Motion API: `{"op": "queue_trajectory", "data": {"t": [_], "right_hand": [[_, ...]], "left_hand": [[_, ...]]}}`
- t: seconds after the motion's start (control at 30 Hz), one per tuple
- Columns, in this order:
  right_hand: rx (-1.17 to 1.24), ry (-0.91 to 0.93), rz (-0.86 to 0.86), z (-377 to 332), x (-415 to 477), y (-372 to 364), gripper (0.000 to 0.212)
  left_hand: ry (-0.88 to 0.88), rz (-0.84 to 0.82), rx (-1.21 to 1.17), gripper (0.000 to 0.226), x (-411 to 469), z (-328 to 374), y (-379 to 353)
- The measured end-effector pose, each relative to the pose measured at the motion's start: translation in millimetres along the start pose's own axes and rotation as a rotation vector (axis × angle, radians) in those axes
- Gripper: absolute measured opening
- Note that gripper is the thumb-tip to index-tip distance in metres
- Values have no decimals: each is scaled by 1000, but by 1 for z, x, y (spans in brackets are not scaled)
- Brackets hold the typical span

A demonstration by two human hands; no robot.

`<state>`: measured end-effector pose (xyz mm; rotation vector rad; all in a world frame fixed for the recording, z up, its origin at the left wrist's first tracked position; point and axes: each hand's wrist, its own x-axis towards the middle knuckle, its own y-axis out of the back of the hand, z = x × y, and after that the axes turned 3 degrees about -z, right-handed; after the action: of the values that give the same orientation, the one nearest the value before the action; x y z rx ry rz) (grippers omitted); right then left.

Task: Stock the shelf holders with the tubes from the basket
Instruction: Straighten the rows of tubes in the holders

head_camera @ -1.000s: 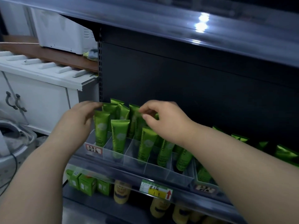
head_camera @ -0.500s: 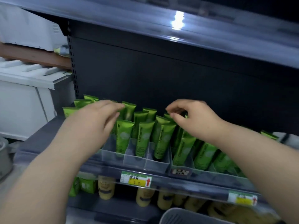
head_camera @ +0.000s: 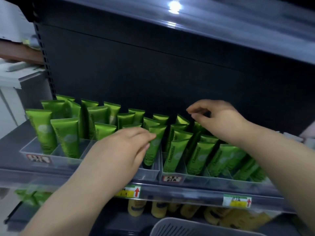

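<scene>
While your left hand [head_camera: 119, 149] touches a green tube [head_camera: 156, 143] with fingertips drawn together at the right end of the left holder [head_camera: 34, 151], your right hand [head_camera: 219, 120] hovers over the right holder [head_camera: 196, 180], fingers loosely curled, gripping nothing. Two clear holders along the shelf's [head_camera: 13, 138] front edge, both crowded with tubes; one grey basket [head_camera: 179, 227] below.
</scene>
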<state>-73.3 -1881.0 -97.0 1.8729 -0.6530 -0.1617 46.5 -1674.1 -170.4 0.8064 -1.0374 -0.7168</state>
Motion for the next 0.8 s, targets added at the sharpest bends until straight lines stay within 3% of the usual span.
{"op": "queue_trajectory", "data": {"t": [0.23,0.6,0.8], "right_hand": [[-118,29,-111,-8,31,-8,22],[-371,163,-315,-20,76,-36,19],[-456,219,-246,-21,87,-36,16]], "left_hand": [[76,14,-3,27,6,-9,-7],[142,16,-75,43,9,-17,-4],[150,27,-68,42,6,-17,1]]}}
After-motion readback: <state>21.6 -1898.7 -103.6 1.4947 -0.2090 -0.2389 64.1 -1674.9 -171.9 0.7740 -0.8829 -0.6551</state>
